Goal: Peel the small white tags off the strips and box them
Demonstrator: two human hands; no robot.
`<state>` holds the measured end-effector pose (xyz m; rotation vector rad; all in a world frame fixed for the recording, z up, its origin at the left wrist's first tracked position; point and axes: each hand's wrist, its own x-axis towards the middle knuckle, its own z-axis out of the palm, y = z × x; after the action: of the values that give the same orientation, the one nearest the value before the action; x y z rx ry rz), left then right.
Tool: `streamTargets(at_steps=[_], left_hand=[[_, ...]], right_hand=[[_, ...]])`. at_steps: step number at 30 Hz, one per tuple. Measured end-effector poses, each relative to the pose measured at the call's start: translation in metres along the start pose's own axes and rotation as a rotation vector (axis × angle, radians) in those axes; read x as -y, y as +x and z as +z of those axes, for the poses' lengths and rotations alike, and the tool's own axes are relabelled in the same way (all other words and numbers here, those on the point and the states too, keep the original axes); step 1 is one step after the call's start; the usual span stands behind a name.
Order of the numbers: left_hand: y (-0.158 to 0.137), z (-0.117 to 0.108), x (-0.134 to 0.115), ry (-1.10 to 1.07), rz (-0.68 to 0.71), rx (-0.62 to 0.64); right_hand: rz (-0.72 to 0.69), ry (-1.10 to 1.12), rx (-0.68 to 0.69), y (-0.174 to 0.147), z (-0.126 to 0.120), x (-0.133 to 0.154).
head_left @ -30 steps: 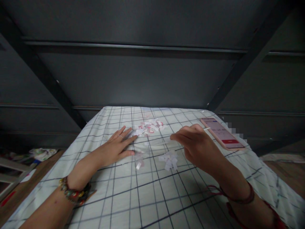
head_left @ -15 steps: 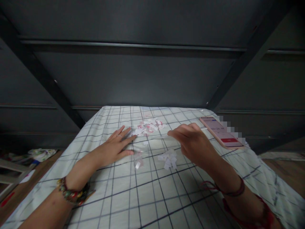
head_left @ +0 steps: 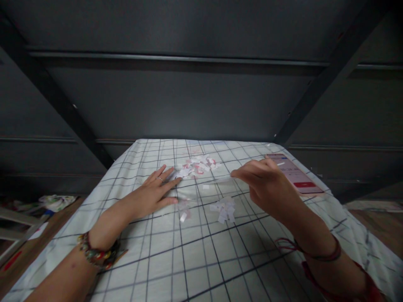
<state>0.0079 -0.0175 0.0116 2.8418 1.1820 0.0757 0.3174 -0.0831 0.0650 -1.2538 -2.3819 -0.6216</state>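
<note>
Near edge: checked tablecloth [head_left: 195,260], bare. Further in, small pile of white paper slips [head_left: 224,209], one stray slip [head_left: 183,217] left of it. Left hand [head_left: 154,193] lies flat, fingers spread, palm down on the cloth, gripping nothing. Right hand [head_left: 267,184] is raised, fingers pinched on a thin clear strip [head_left: 220,180] that runs left from the fingertips, above the slips. Behind: red-and-white slip pile [head_left: 197,165], pink phone [head_left: 294,173] partly hidden by right hand.
</note>
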Motion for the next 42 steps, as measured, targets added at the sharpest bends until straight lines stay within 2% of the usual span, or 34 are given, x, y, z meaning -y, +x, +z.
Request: streamTargets(at_steps=[5,10,15,19,24,29,32,36,39,42], left_hand=[[0.001,0.000,-0.001,-0.002,-0.011,0.019],[0.000,-0.002,-0.002,-0.001,-0.004,0.006],[0.001,-0.006,-0.006,-0.016,-0.041,0.052],[0.002,-0.005,-0.005,-0.014,-0.040,0.045],[0.000,-0.001,0.000,-0.015,-0.018,0.011],[0.000,-0.001,0.000,-0.016,-0.003,0.010],[0.000,-0.003,-0.001,-0.009,-0.015,0.029],[0.000,-0.002,-0.001,0.001,-0.013,0.024],[0.000,-0.002,0.000,0.006,-0.006,0.011],[0.000,-0.001,0.000,0.008,-0.014,0.017]], right_hand=[[0.044,-0.022,0.070,-0.001,0.005,-0.002],[0.077,-0.021,0.054,-0.004,0.007,-0.008],[0.143,-0.033,0.066,-0.008,0.006,-0.016],[0.142,-0.015,0.015,-0.008,0.005,-0.017],[0.152,-0.010,0.064,-0.009,0.002,-0.021],[0.159,-0.027,-0.017,-0.015,-0.002,-0.031],[0.155,0.019,0.023,-0.017,-0.003,-0.034],[0.149,0.082,0.039,-0.014,-0.004,-0.030],[0.150,0.024,-0.009,-0.008,0.000,-0.019],[0.083,-0.035,-0.051,0.000,0.012,-0.005]])
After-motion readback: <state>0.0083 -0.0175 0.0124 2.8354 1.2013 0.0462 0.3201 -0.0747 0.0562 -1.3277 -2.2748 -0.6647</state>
